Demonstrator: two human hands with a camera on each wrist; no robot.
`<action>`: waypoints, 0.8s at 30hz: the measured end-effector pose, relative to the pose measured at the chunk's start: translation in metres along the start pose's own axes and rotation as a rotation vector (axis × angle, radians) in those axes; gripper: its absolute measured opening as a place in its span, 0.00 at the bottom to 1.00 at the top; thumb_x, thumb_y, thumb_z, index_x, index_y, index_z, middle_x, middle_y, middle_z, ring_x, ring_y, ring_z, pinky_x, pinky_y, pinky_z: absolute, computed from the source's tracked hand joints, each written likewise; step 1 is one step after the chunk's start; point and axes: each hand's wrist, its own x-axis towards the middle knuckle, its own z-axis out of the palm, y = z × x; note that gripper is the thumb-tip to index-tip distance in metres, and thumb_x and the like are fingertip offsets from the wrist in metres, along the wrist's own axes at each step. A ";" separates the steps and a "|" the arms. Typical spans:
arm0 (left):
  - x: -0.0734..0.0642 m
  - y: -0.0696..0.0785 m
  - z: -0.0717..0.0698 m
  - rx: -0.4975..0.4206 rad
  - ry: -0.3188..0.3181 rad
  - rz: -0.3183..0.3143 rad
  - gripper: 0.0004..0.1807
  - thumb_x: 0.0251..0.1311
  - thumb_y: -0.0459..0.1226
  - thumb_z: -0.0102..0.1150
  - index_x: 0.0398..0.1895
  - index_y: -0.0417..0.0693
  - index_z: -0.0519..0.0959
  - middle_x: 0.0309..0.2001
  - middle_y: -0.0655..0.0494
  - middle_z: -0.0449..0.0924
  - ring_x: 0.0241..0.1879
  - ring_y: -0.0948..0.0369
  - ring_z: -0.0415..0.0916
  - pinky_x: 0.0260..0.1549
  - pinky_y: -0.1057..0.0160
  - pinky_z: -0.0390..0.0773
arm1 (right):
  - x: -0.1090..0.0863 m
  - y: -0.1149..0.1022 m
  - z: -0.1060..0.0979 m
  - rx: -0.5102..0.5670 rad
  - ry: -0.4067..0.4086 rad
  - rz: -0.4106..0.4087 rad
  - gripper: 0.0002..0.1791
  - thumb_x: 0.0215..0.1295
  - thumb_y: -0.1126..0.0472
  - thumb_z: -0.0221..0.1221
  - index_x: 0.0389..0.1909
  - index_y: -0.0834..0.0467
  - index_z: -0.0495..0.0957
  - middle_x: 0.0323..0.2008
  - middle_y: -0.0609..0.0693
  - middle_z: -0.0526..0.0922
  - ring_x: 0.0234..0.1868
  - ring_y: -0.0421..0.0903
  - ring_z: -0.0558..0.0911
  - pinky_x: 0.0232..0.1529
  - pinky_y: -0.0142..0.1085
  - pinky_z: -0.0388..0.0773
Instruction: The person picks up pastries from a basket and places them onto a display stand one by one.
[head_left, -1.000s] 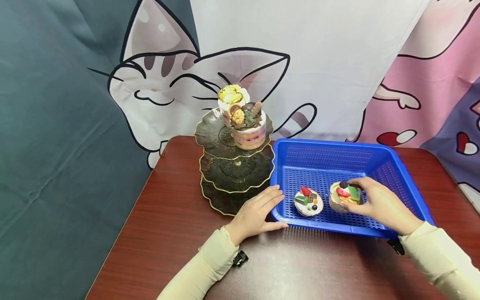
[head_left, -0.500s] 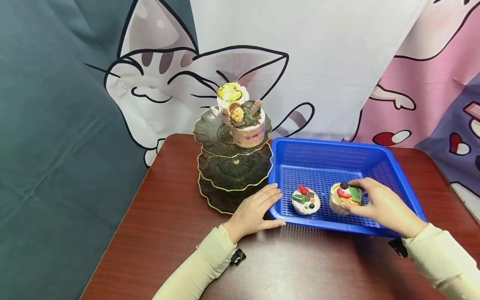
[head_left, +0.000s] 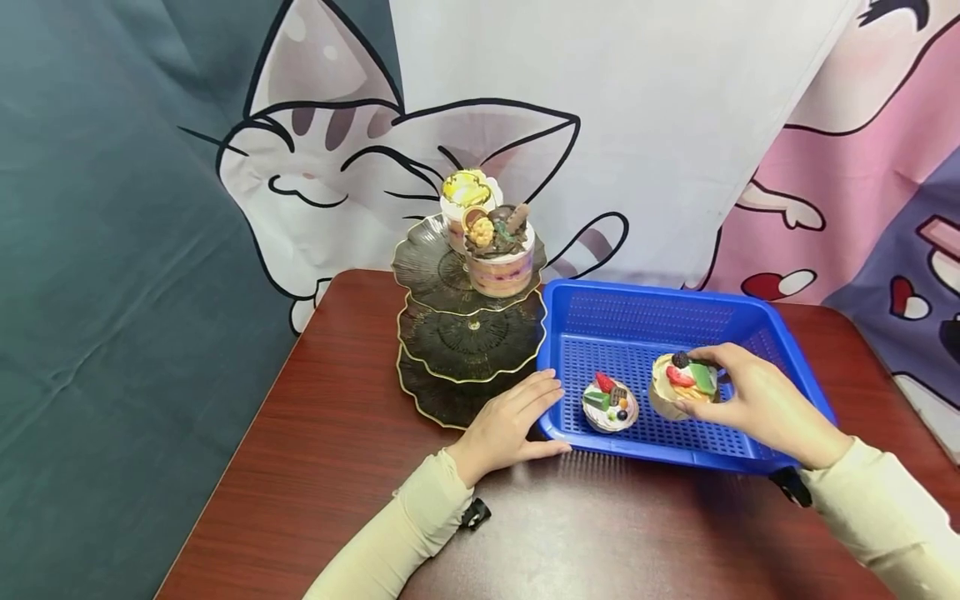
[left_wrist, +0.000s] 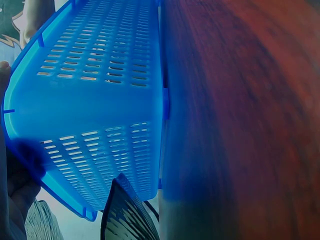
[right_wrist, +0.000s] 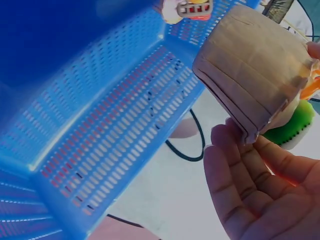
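Note:
My right hand (head_left: pixel 772 408) pinches a fruit-topped cupcake (head_left: pixel 667 392) between thumb and fingers, over the right half of a blue plastic basket (head_left: pixel 660 457). Strawberry, a dark berry and a green slice top it. The right wrist view shows its tan pleated wrapper (right_wrist: pixel 255 65) from below, tilted, with the fingertips at its rim. To its left, a second cupcake (head_left: pixel 610 408) with white cream, a strawberry and a chocolate piece sits in the basket. My left hand (head_left: pixel 510 429) rests on the basket's front left corner, fingers extended; in the left wrist view the rim partly hides it.
Left of the basket stands a dark three-tier tray (head_left: pixel 480 333) with gold wavy edges. Its top tier bears a chocolate-topped dessert cup (head_left: pixel 501 271) and a yellow-topped one (head_left: pixel 467 190). All stand on a reddish-brown table (head_left: pixel 300 467) before a cartoon cat backdrop (head_left: pixel 300 175).
My right hand has raised the held cupcake slightly and shifted it a little left over the basket. The left hand stays at the basket corner.

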 end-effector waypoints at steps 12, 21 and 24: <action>0.001 -0.001 -0.004 0.004 -0.017 -0.002 0.39 0.45 0.59 0.69 0.55 0.42 0.78 0.57 0.51 0.79 0.65 0.57 0.70 0.68 0.65 0.66 | 0.020 -0.023 -0.005 0.021 0.049 -0.103 0.32 0.45 0.50 0.74 0.50 0.62 0.77 0.40 0.52 0.82 0.37 0.44 0.77 0.33 0.29 0.78; 0.000 0.003 -0.003 0.019 -0.028 -0.008 0.37 0.46 0.60 0.68 0.54 0.43 0.79 0.56 0.53 0.80 0.65 0.58 0.70 0.68 0.66 0.66 | 0.042 -0.049 -0.006 0.064 0.032 -0.175 0.31 0.45 0.52 0.74 0.50 0.61 0.77 0.40 0.51 0.82 0.38 0.43 0.79 0.36 0.32 0.81; -0.002 0.004 -0.003 0.021 -0.030 -0.015 0.37 0.46 0.60 0.69 0.53 0.44 0.79 0.56 0.53 0.80 0.65 0.58 0.70 0.68 0.66 0.66 | 0.051 -0.058 -0.005 0.080 0.014 -0.186 0.32 0.46 0.51 0.74 0.51 0.62 0.76 0.41 0.51 0.82 0.38 0.43 0.79 0.37 0.33 0.81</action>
